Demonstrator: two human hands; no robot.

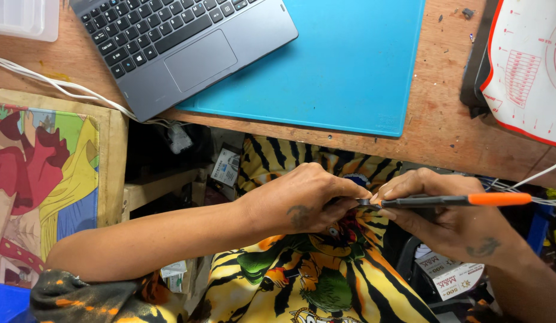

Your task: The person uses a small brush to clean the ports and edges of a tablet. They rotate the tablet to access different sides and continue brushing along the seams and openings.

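My right hand (451,224) grips a screwdriver (457,200) with a dark shaft grip and an orange end, held level and pointing left. My left hand (302,197) has its fingers curled around the tool's tip, pinching something small and dark that the fingers hide. Both hands meet below the desk edge, over my lap in yellow, black and green printed cloth (314,275).
A wooden desk (439,119) carries a blue mat (349,60), a grey laptop (182,42) and a white mat with red markings (529,66). White cables (62,90) run at left above a colourful picture board (44,179). Small boxes (451,275) lie under my right hand.
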